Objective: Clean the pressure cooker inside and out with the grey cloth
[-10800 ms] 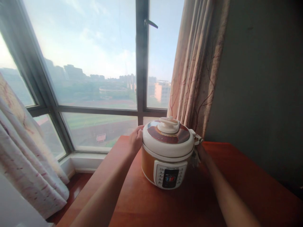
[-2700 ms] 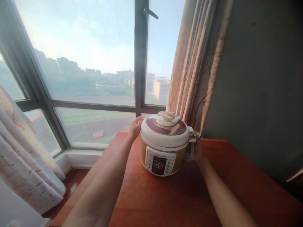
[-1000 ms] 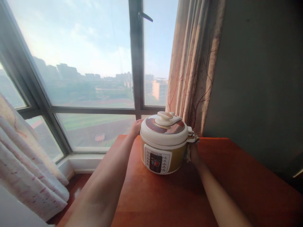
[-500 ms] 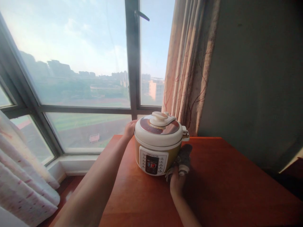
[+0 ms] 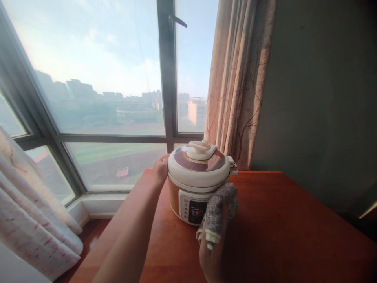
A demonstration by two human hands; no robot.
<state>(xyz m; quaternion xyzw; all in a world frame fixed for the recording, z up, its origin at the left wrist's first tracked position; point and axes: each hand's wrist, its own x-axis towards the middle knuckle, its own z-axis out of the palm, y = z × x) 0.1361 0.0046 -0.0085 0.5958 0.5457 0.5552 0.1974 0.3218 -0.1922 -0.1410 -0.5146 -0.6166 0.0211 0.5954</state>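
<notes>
A white and gold electric pressure cooker (image 5: pixel 194 173) with a brown lid top stands on a reddish wooden table (image 5: pixel 279 224) near the window. My left hand (image 5: pixel 160 169) rests against the cooker's left side, by the lid rim. My right hand (image 5: pixel 212 257) holds a grey cloth (image 5: pixel 218 210) and presses it on the cooker's front right, partly over the control panel (image 5: pixel 193 210).
A large window (image 5: pixel 103 98) with a dark frame fills the back. A patterned curtain (image 5: pixel 238 82) hangs just behind the cooker, and another curtain (image 5: pixel 35 212) hangs at lower left. A dark wall (image 5: pixel 318 102) borders the table's right side.
My right hand has brought the cloth from the cooker's right handle side round to its front right and raised it over the panel. The left hand stays on the left side.
</notes>
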